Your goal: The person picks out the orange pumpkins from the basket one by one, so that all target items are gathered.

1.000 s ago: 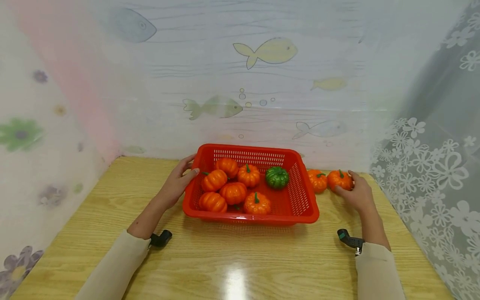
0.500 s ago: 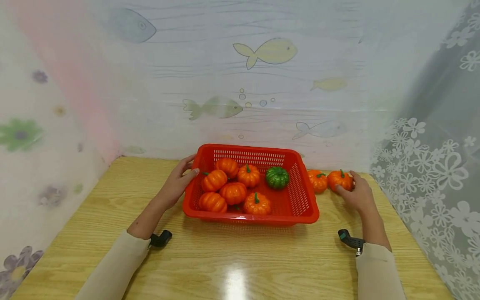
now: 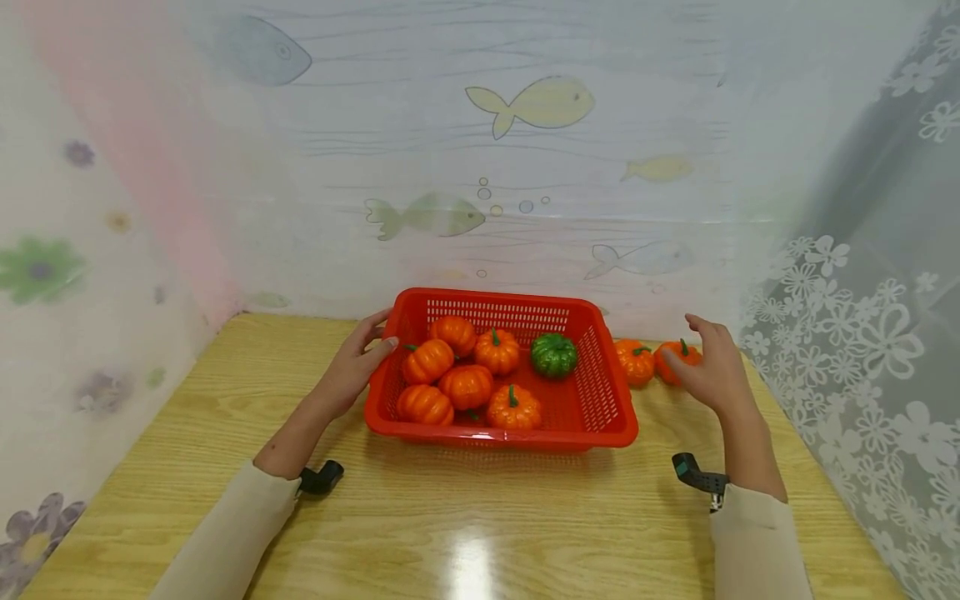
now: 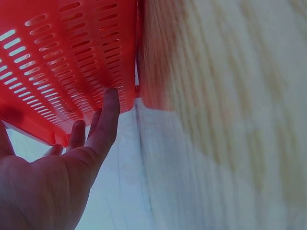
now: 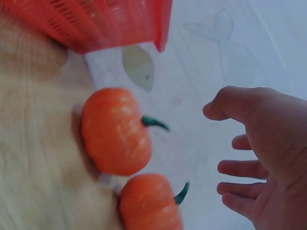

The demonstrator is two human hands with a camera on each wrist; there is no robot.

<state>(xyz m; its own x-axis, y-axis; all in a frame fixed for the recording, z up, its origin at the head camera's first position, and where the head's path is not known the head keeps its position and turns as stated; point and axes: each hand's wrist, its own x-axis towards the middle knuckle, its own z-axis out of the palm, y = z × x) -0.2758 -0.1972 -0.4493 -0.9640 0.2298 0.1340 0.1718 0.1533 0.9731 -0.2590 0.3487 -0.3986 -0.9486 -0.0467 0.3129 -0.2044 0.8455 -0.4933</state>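
Red basket [image 3: 495, 437] on the desk [image 3: 405, 525], six orange pumpkins [image 3: 467, 387] and one green pumpkin [image 3: 554, 356] inside. Left hand [image 3: 348, 371] grips its left side, thumb on top. Two more pumpkins [image 3: 634, 365] sit side by side just right of it; right hand [image 3: 717, 368] spread, near but apart from them.

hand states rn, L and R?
Left hand: holding the basket at its left rim.
Right hand: open, holding nothing, by the rightmost pumpkin.
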